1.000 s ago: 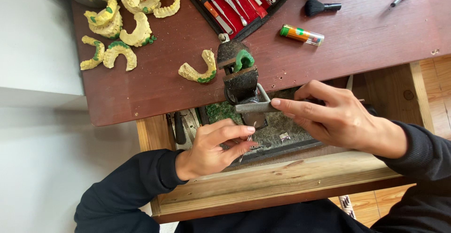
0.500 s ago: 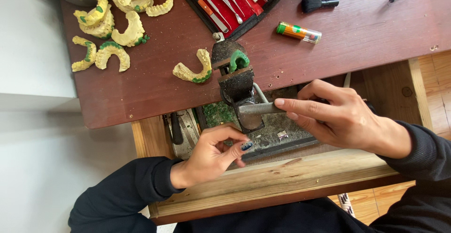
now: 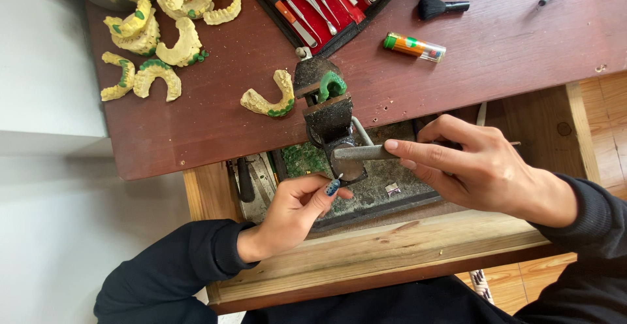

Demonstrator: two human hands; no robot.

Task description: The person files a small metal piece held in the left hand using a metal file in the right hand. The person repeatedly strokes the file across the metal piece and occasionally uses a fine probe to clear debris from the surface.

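Dark scratched tabletop (image 3: 215, 121), front edge: black vise (image 3: 326, 112). Right hand (image 3: 480, 167) grips ridged metal file (image 3: 362, 153); left hand (image 3: 297, 210) pinches a small piece, fingers narrow. White wall left.

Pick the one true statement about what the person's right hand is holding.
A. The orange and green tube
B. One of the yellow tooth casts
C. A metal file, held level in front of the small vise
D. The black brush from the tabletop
C: the right hand grips a grey metal file lying level beside the vise, while the brush, tooth casts and tube all lie untouched on the table.
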